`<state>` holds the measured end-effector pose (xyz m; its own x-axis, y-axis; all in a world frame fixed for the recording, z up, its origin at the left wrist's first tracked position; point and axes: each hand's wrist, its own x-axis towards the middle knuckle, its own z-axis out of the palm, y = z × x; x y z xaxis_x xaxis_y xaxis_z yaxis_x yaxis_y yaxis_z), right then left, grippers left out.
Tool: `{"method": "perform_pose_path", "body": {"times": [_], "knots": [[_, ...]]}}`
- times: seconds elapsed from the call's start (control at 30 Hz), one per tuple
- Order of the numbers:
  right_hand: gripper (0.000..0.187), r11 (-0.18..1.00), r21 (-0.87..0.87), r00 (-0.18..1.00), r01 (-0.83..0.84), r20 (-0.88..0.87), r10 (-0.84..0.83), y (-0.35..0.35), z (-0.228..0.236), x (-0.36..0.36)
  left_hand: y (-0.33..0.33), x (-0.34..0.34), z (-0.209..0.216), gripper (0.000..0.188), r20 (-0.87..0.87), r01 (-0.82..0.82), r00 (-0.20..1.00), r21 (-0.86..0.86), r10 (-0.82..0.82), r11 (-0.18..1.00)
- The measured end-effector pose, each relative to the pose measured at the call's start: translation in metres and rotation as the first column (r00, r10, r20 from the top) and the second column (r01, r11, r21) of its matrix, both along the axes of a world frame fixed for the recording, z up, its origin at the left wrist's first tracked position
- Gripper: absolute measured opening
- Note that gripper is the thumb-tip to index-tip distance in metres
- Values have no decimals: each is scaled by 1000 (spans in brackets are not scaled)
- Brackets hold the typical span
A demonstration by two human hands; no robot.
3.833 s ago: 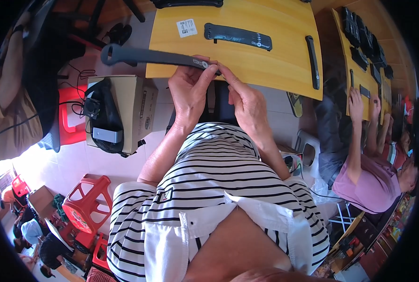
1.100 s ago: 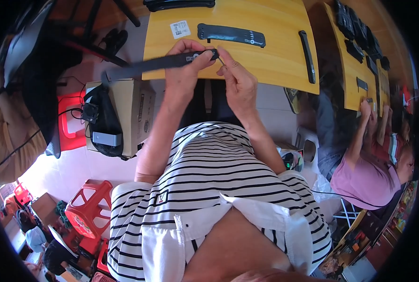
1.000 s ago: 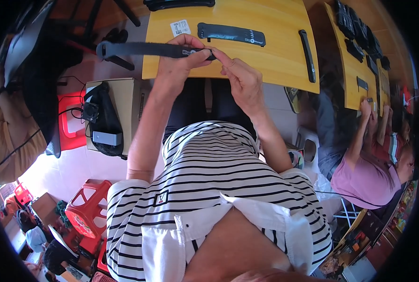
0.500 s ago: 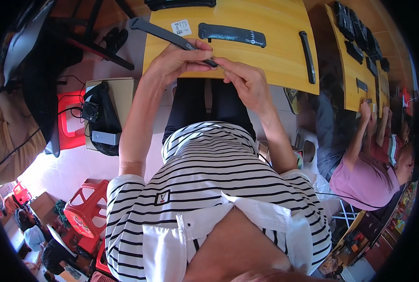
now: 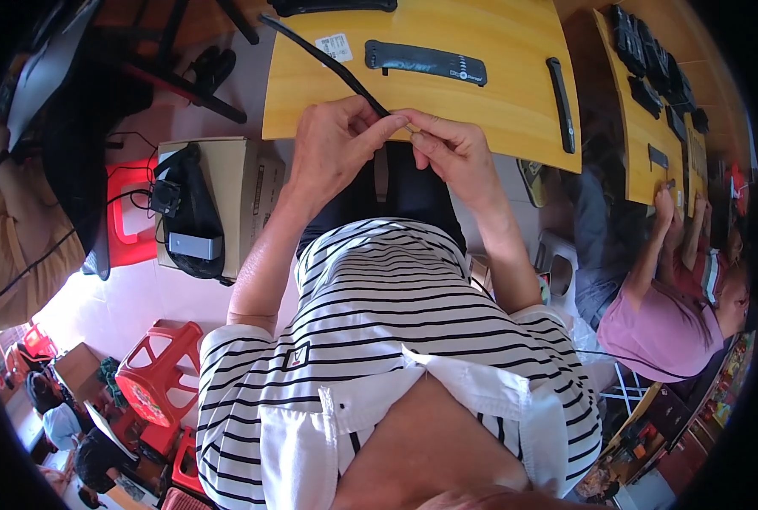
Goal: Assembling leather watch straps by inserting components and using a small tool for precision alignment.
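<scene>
A long, narrow black strap point(image 5: 338, 72) is held edge-on over the near edge of the yellow table point(image 5: 515, 119). My left hand point(image 5: 338, 149) pinches it near its close end, and its far end slants up to the left. Fingertips of my right hand point(image 5: 457, 160) meet that close end in a pinch, with a small pale bit showing between the two hands. Beyond them lies a wider black strap-like piece point(image 5: 421, 61) with light printing. A second narrow black strap point(image 5: 559, 106) lies along the table's right side.
A white label point(image 5: 334, 48) lies on the table behind the held strap. More black pieces point(image 5: 332, 5) sit at the far edge. A cardboard box point(image 5: 247, 195) and red stool point(image 5: 159, 374) stand left. Co-workers sit at another table point(image 5: 642, 161) to the right.
The strap has turned from its flat face to its edge and slants more steeply. My left hand has rolled over and shifted slightly right; my right hand still pinches at the end.
</scene>
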<state>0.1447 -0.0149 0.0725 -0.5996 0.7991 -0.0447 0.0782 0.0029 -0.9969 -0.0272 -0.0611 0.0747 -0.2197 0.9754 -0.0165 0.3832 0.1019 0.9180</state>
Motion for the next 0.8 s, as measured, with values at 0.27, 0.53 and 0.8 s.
{"method": "perform_pose_path", "body": {"times": [0.27,0.53,0.8], "knots": [[32,995,-71,997,-72,-13,71,2,-3,7,-6,-1,9,31,-50,138,990,45,-135,989],[34,996,-28,996,-83,-35,82,-1,-3,6,-5,-5,15,25,-84,227,971,14,-225,974],[31,999,-28,998,-41,-53,39,-4,7,10,-3,-5,16,22,-121,252,962,66,-243,965]]}}
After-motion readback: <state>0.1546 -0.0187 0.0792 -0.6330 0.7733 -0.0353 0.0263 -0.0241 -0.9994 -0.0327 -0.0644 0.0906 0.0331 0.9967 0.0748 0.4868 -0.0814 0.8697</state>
